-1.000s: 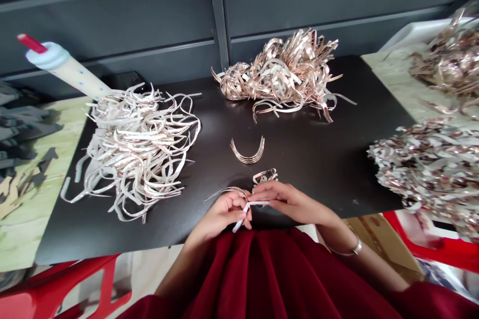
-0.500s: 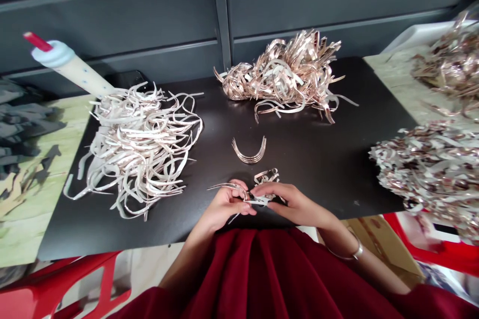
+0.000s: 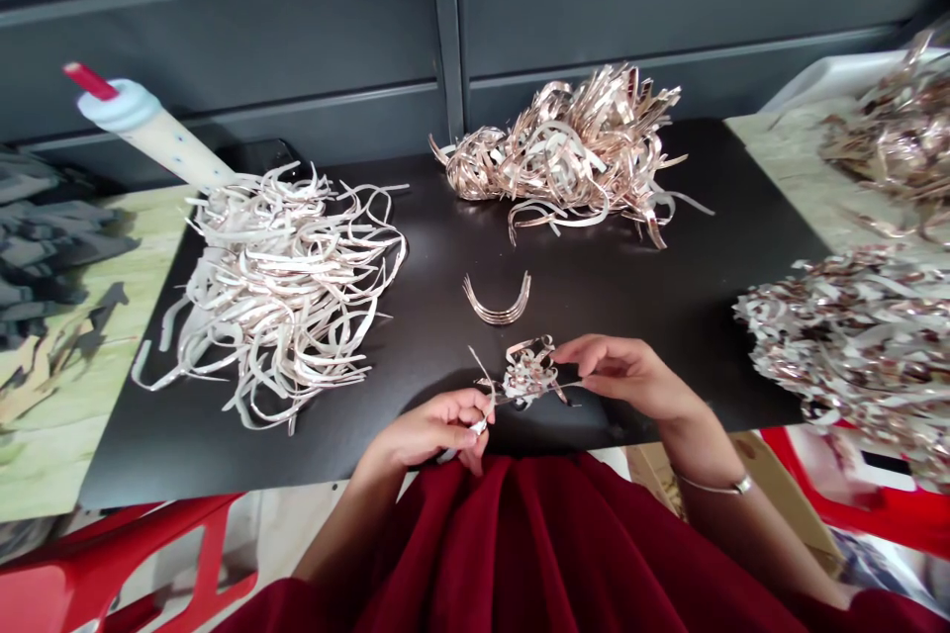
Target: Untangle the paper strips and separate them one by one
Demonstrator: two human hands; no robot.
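My left hand is closed on curved metallic strips near the front edge of the black mat. Between finger and thumb, my right hand pinches the end of a thin strip that stretches across from the left hand. A small tangled bunch of white and rose-gold strips lies between the hands, behind the stretched strip. Beyond it rests a curved set of several strips, shaped like a U.
A large pile of pale strips lies on the left, a rose-gold pile at the back. More curled strips are heaped on the right. A tall pale cup with a red straw leans at the back left.
My hands have moved apart, the right one going right and the left one slightly left and nearer my body. A strip now spans the gap, and the small bunch shows more fully.
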